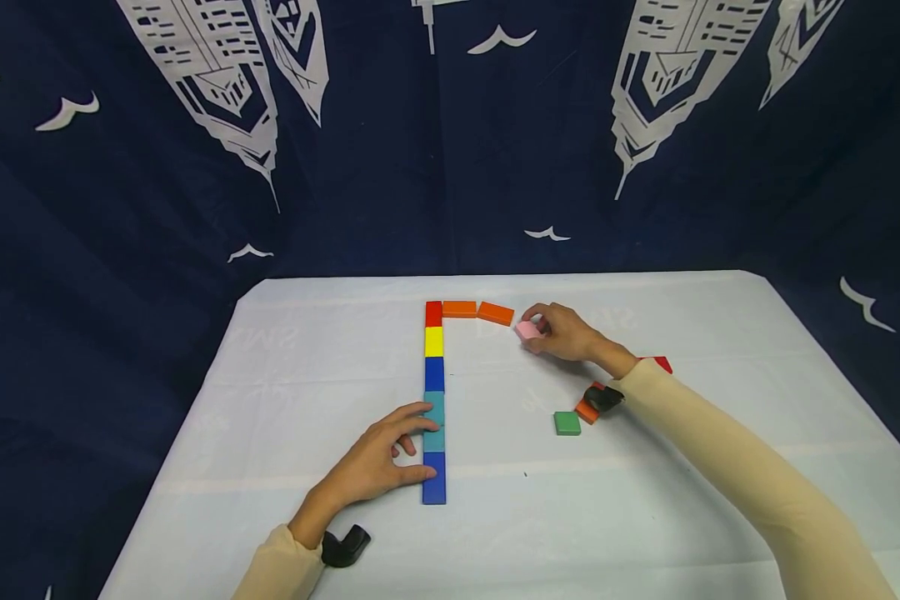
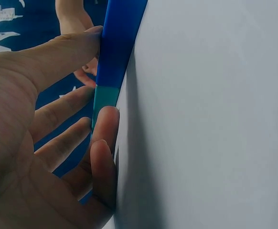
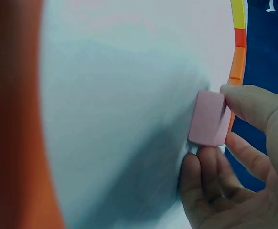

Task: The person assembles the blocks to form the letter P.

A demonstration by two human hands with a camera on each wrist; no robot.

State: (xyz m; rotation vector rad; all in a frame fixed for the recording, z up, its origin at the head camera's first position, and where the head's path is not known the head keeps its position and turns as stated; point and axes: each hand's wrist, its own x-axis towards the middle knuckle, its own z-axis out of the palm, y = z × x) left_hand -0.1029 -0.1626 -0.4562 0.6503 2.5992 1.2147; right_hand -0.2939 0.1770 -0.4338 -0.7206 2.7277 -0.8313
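Note:
My right hand [image 1: 570,335] pinches a pink block [image 1: 527,331] between thumb and fingers, near the right end of two orange blocks [image 1: 460,309]. In the right wrist view the pink block [image 3: 207,118] is held close to the white surface. My left hand [image 1: 375,457] rests along a straight column of blocks, its fingers at the light-blue part [image 1: 434,437] and its thumb at the dark blue block [image 1: 434,490] nearest me. Further up the column are another blue block [image 1: 434,375], a yellow block [image 1: 434,342] and a red block [image 1: 433,314], which touches the first orange block.
A green block [image 1: 567,423] lies right of the column. An orange block [image 1: 587,412] is partly hidden by the black wrist device [image 1: 604,398], and a red block [image 1: 663,364] by my right sleeve. A dark blue patterned cloth [image 1: 450,167] hangs behind the white table [image 1: 307,333].

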